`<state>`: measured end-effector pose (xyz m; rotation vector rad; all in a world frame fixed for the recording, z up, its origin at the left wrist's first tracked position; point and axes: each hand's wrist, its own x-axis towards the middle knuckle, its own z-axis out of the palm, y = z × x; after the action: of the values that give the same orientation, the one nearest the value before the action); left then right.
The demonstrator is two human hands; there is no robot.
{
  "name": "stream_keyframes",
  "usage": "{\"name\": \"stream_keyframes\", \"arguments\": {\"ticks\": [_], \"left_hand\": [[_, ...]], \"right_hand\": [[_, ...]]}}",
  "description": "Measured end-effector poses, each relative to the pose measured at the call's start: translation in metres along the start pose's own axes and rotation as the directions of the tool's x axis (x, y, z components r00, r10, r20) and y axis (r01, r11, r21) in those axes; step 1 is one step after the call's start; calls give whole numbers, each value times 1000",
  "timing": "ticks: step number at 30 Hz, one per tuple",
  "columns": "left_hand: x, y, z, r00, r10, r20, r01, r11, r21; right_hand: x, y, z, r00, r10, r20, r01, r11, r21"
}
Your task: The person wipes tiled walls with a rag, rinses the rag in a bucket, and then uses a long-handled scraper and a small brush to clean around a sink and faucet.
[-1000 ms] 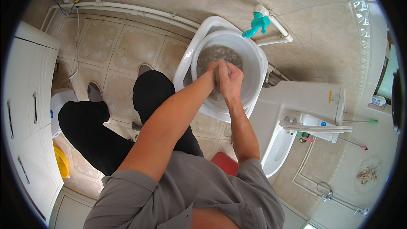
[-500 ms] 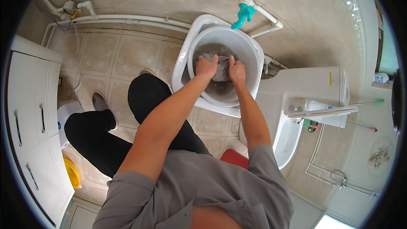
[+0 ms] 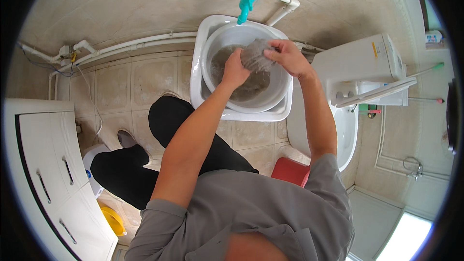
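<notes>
Inside a white tub (image 3: 195, 84), a white basin (image 3: 279, 87) holds murky water (image 3: 251, 90). Above its one o'clock side, left hand (image 3: 235, 69) and right hand (image 3: 290, 58) grip a bunched grey cloth (image 3: 258, 55), its direction and long axis unclear.

The cloth (image 3: 257, 56) is between the left hand (image 3: 235, 70) and right hand (image 3: 288, 58), over the basin (image 3: 279, 86); water (image 3: 253, 89) lies in the basin, which sits inside the sink (image 3: 195, 77); the tap (image 3: 246, 6) is behind; the toilet (image 3: 357, 58) stands right, the cabinet (image 3: 48, 140) left.
</notes>
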<state>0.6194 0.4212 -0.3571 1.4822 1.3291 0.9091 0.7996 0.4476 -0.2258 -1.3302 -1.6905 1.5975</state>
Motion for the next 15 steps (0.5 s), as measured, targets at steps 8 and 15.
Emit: {"name": "stream_keyframes", "arguments": {"ticks": [8,15], "left_hand": [[5,21,-5,984,-175,38,131,561,-817],[-10,51,-33,879,-162,448,476,347,-808]], "right_hand": [[7,92,37,760,588,-277,-232,643,730],[-4,92,50,953,268,141,-203,220,954]]}}
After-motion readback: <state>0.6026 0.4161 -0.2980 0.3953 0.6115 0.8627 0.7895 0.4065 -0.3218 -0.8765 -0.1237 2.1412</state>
